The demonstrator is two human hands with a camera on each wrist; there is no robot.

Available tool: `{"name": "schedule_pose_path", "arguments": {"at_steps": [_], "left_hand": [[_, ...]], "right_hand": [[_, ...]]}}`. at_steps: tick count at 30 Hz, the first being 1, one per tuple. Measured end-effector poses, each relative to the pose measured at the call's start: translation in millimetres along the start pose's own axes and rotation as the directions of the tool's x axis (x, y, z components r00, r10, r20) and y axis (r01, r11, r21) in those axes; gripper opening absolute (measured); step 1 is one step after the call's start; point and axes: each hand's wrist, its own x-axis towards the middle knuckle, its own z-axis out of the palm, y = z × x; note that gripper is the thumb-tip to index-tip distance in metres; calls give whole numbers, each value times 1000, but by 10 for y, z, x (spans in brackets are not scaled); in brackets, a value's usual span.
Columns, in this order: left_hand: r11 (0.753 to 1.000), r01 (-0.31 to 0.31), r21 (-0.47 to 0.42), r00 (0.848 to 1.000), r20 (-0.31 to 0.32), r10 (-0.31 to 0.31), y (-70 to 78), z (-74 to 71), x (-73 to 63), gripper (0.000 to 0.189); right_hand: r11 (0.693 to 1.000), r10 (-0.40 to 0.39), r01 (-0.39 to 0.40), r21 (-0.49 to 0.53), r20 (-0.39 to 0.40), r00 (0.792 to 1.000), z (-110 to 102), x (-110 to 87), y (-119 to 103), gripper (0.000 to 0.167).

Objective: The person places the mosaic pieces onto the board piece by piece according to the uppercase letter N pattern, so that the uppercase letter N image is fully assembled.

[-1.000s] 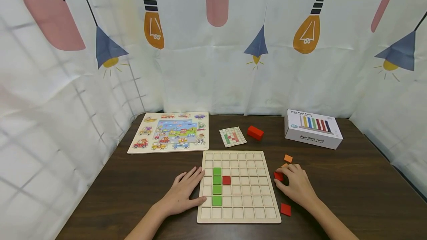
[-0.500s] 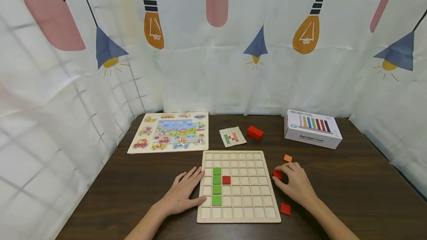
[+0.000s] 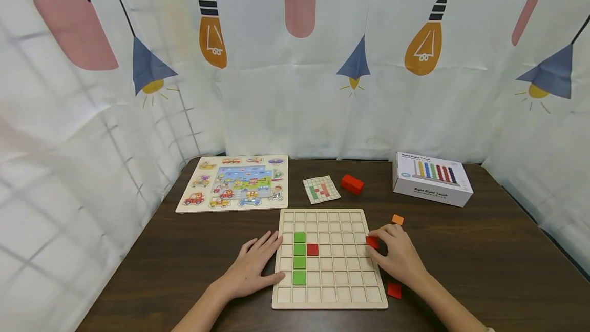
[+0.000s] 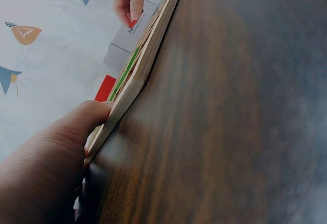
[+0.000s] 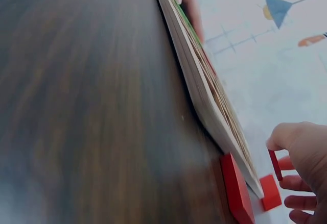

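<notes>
My right hand (image 3: 397, 251) pinches a red square tile (image 5: 275, 165) between thumb and fingers, at the right edge of a wooden grid board (image 3: 341, 277). In the right wrist view that tile is raised above the board's level. My left hand (image 3: 252, 268) lies spread at the board's left side, its thumb and fingertips on the rim. On the board, several green tiles (image 3: 299, 249) stand in one column, and a single red tile (image 3: 312, 249) sits to the right of that column.
Another red tile (image 3: 394, 290) lies right of the board, and an orange tile (image 3: 398, 220) beyond my right hand. Farther back are a patterned grid card (image 3: 321, 189), a red block (image 3: 352, 184), a white box (image 3: 433, 178) and a picture puzzle (image 3: 232, 183).
My right hand has moved left with the red tile, from the table beside the board to the board's right edge. The left hand stays where it was.
</notes>
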Motion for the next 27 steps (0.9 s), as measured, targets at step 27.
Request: {"name": "schedule_pose_path", "arguments": {"at_steps": [27], "left_hand": [[1000,-7,1,1000,1,7,15,-19,-3,81]], "right_hand": [[984,-163,158,85,64,985,297,130,-475,20]]}}
